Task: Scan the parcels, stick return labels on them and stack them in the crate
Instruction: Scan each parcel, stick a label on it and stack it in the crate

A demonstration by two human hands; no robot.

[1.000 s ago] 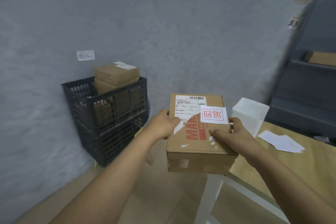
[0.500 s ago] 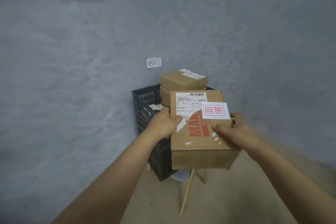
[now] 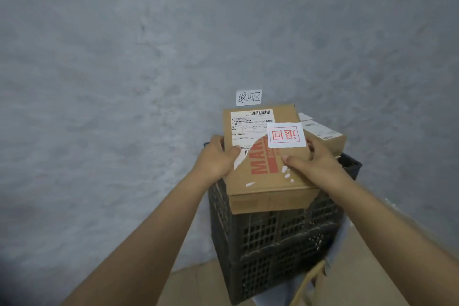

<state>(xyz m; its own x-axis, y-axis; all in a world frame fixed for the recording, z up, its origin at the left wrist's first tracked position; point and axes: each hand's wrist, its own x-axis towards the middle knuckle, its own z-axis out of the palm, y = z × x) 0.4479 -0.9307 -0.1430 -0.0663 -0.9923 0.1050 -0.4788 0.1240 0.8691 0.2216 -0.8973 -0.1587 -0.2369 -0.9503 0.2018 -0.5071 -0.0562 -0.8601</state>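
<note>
One head-worn view, looking forward and down from above, close over a black crate [image 3: 278,238] near centre-right. A grey wall [image 3: 99,82] fills the far side, floor along the near edge.

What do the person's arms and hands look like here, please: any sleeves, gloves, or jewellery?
Both forearms are bare right up to the frame's edge, so no sleeves show. The left hand and right hand wear no gloves, and no watch, ring or wristband is visible.
</note>
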